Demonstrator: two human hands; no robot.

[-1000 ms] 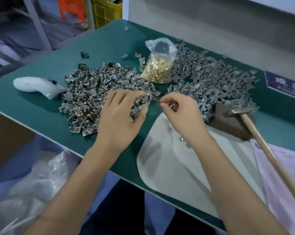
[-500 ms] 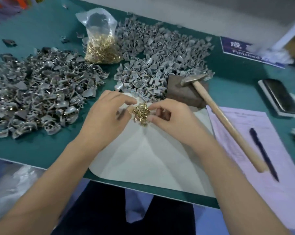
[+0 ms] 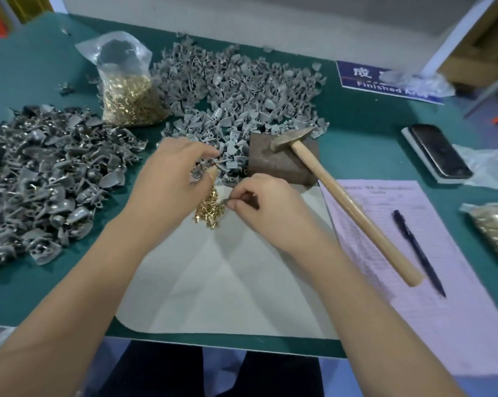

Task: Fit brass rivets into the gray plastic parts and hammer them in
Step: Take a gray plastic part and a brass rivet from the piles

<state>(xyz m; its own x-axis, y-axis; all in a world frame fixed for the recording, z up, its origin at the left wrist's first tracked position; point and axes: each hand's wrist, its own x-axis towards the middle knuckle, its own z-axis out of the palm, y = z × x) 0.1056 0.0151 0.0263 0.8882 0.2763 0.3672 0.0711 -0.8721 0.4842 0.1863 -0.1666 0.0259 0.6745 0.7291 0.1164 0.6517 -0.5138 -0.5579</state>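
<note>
A small heap of brass rivets (image 3: 210, 208) lies on a white sheet (image 3: 227, 282) between my hands. My left hand (image 3: 170, 181) is at the near edge of the light gray plastic parts pile (image 3: 236, 90), thumb and forefinger pinching a gray part there. My right hand (image 3: 266, 203) rests on the sheet, its fingertips pinching a small rivet at the heap's right side. A hammer (image 3: 350, 207) lies with its head on a rusty metal block (image 3: 276, 164), untouched by either hand. To the left sits a darker pile of parts (image 3: 41, 173) with brass showing in them.
A clear bag of rivets (image 3: 127, 93) stands behind my left hand. To the right lie a printed form (image 3: 431, 282), a pen (image 3: 416, 247), a phone (image 3: 439, 151) and another bag (image 3: 496, 227). A blue sign (image 3: 385, 81) sits at the back. The table edge (image 3: 227, 343) runs near me.
My left hand has moved from the rivet heap up to the edge of the light gray pile. My right hand stays by the rivets. The view has shifted right since a second ago.
</note>
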